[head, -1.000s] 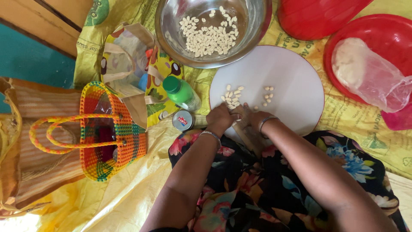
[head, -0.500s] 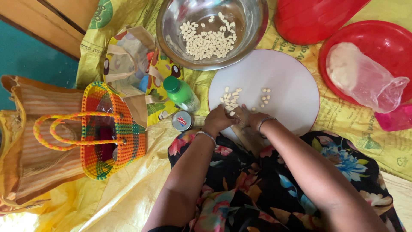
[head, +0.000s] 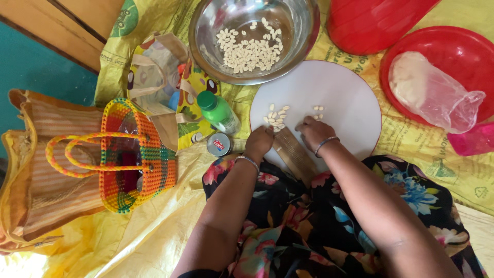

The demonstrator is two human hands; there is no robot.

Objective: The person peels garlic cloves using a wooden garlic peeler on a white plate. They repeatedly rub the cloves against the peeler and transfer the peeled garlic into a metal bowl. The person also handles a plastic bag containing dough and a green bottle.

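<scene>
The left hand (head: 259, 142) has edged toward the peeled seeds (head: 275, 117) on the white round board (head: 339, 98); the right hand (head: 315, 133) stays beside it; whether either hand's fingers are closed cannot be told.

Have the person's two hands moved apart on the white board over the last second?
Yes. The left hand and right hand now sit apart on the white board, exposing a wooden piece.

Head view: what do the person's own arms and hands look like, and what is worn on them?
Both arms are bare, with no sleeves in view. The left hand has a thin silvery bangle at the wrist; the right hand has a thin dark bangle. No gloves; I cannot make out any rings.
</scene>
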